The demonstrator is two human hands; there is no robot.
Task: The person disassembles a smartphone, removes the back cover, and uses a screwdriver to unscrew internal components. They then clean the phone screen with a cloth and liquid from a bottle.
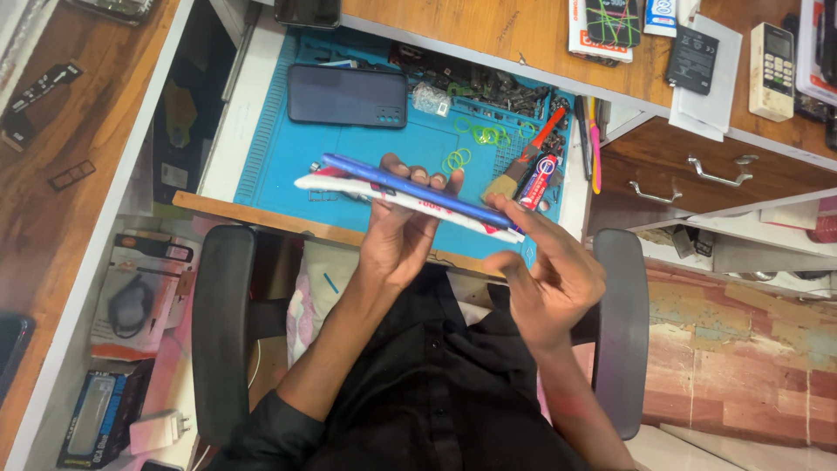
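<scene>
My left hand grips a thin blue phone held edge-on, together with a flat white package with red print lying against its underside. The fingertips curl over the phone's far edge. My right hand is at the right end of the pair, with the index finger and thumb touching the package's tip near the blue work mat's front edge. Both hands hover above my lap, just in front of the desk edge.
A blue work mat carries a dark phone, green rubber bands, a glue tube, a brush and small parts. Chair armrests flank me. Drawers stand right, boxes lie left.
</scene>
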